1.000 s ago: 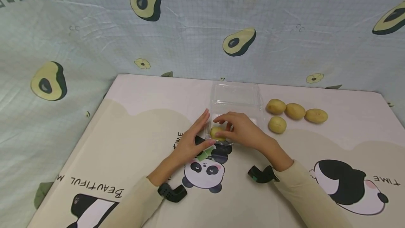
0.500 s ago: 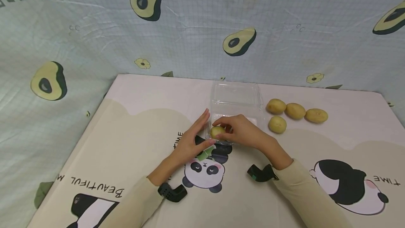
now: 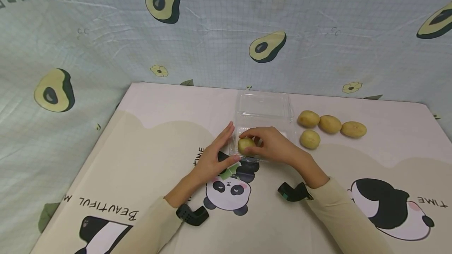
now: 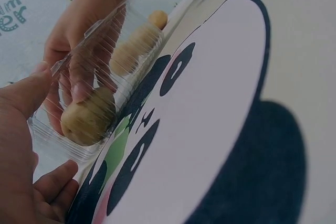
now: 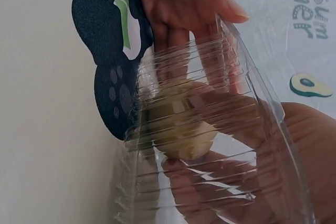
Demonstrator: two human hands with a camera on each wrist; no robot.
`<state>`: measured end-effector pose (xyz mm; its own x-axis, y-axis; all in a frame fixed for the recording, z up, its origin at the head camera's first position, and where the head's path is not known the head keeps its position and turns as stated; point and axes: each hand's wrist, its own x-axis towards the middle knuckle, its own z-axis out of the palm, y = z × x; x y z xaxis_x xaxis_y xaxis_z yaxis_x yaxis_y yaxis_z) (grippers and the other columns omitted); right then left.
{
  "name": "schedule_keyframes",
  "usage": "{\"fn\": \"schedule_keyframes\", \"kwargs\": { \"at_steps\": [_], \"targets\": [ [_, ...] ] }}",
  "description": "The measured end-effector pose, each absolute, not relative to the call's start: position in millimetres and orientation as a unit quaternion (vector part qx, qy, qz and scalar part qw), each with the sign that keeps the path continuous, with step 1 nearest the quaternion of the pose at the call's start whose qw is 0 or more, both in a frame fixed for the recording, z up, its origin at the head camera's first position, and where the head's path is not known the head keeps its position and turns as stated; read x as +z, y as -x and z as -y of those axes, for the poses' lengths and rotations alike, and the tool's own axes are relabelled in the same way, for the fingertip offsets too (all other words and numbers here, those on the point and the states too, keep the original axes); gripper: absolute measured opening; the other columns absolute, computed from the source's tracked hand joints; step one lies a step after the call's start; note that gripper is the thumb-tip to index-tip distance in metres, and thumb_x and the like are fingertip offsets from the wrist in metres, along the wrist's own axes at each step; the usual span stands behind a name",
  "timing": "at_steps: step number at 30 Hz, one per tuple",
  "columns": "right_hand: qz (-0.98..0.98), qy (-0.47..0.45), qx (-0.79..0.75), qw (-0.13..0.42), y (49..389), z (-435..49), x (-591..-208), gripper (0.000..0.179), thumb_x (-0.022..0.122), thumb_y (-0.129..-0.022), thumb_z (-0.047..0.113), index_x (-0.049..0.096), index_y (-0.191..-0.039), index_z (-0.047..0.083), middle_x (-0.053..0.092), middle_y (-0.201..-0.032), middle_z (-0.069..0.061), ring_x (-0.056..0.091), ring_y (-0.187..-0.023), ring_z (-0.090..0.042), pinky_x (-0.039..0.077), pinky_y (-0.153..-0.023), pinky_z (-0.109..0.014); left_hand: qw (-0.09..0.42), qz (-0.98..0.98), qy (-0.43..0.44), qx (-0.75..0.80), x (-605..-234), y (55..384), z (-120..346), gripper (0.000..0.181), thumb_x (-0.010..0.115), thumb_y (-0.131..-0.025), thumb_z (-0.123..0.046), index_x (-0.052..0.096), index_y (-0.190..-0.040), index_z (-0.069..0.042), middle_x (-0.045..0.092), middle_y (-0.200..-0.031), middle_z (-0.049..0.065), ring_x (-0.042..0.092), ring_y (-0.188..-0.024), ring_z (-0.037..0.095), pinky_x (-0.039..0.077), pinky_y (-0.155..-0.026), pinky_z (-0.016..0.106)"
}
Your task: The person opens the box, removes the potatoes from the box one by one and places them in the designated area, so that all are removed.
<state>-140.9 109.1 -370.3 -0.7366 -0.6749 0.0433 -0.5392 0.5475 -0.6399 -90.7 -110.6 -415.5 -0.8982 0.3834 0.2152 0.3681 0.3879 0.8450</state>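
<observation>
A clear plastic clamshell container (image 3: 263, 107) lies with its lid folded back toward the wall. Inside its near left part is a yellowish potato (image 3: 245, 146), which my right hand (image 3: 272, 144) grips between thumb and fingers. Through the ribbed wall, the left wrist view shows the same potato (image 4: 86, 124) with fingertips on top. My left hand (image 3: 212, 158) touches the container's left side, fingers straight and thumb spread toward the near edge. In the right wrist view the potato (image 5: 178, 121) appears behind the clear plastic.
Several more potatoes (image 3: 330, 124) lie right of the container, three in a row and another (image 3: 310, 139) nearer. A printed cloth with pandas (image 3: 227, 193) covers the table. An avocado-print curtain (image 3: 212, 30) hangs behind it.
My right fingers have come down and closed around the potato, which has shifted slightly to the right inside the container. The left hand stays in place.
</observation>
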Motion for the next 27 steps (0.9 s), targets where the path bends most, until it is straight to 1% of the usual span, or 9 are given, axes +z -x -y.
{"fn": "schedule_keyframes", "kwargs": {
  "at_steps": [6,9,15,19,24,27],
  "targets": [
    [-0.868,0.350,-0.333,0.117,141.6,-110.7,-370.9,0.039,0.077,-0.083,0.021,0.066,-0.119,0.011,0.066,-0.103,0.004,0.057,-0.082,-0.013,0.051,-0.072,-0.030,0.005,-0.833,-0.229,0.505,-416.3,91.2,110.8,0.080,0.065,-0.090,-0.040,0.023,-0.153,-0.015,0.014,-0.158,-0.008,0.018,-0.142,0.011,0.024,-0.112,0.045],
    [-0.864,0.355,-0.334,0.123,142.2,-111.0,-370.8,0.041,0.077,-0.082,0.020,0.066,-0.121,0.012,0.066,-0.104,0.004,0.057,-0.081,-0.013,0.051,-0.071,-0.030,0.005,-0.832,-0.230,0.505,-415.9,91.1,110.6,0.080,0.066,-0.090,-0.037,0.023,-0.153,-0.015,0.014,-0.158,-0.009,0.020,-0.142,0.012,0.024,-0.112,0.045],
    [-0.865,0.353,-0.332,0.131,143.0,-110.2,-370.6,0.042,0.076,-0.083,0.022,0.065,-0.123,0.012,0.066,-0.104,0.005,0.056,-0.075,-0.013,0.050,-0.067,-0.027,0.005,-0.830,-0.229,0.508,-414.8,90.6,110.5,0.080,0.068,-0.089,-0.030,0.023,-0.153,-0.016,0.014,-0.158,-0.009,0.029,-0.139,0.014,0.026,-0.111,0.044],
    [-0.864,0.351,-0.337,0.132,142.9,-109.4,-371.7,0.042,0.074,-0.085,0.022,0.065,-0.124,0.011,0.065,-0.102,0.004,0.055,-0.072,-0.014,0.049,-0.065,-0.028,0.005,-0.829,-0.229,0.510,-415.3,90.6,110.7,0.080,0.069,-0.088,-0.026,0.024,-0.153,-0.015,0.014,-0.158,-0.009,0.028,-0.139,0.014,0.026,-0.111,0.044],
    [-0.868,0.352,-0.329,0.120,141.3,-110.0,-371.3,0.042,0.072,-0.087,0.023,0.063,-0.126,0.011,0.064,-0.099,0.004,0.053,-0.074,-0.014,0.049,-0.066,-0.028,0.006,-0.832,-0.228,0.506,-415.7,90.3,111.0,0.080,0.068,-0.089,-0.031,0.024,-0.153,-0.015,0.014,-0.158,-0.010,0.025,-0.140,0.013,0.025,-0.111,0.044],
    [-0.872,0.357,-0.320,0.105,140.2,-111.0,-368.8,0.042,0.072,-0.087,0.023,0.063,-0.127,0.012,0.064,-0.102,0.003,0.053,-0.077,-0.013,0.049,-0.069,-0.028,0.007,-0.833,-0.228,0.504,-415.7,90.3,111.0,0.080,0.067,-0.089,-0.036,0.023,-0.153,-0.015,0.014,-0.158,-0.010,0.026,-0.140,0.013,0.025,-0.111,0.044]
  ]
}}
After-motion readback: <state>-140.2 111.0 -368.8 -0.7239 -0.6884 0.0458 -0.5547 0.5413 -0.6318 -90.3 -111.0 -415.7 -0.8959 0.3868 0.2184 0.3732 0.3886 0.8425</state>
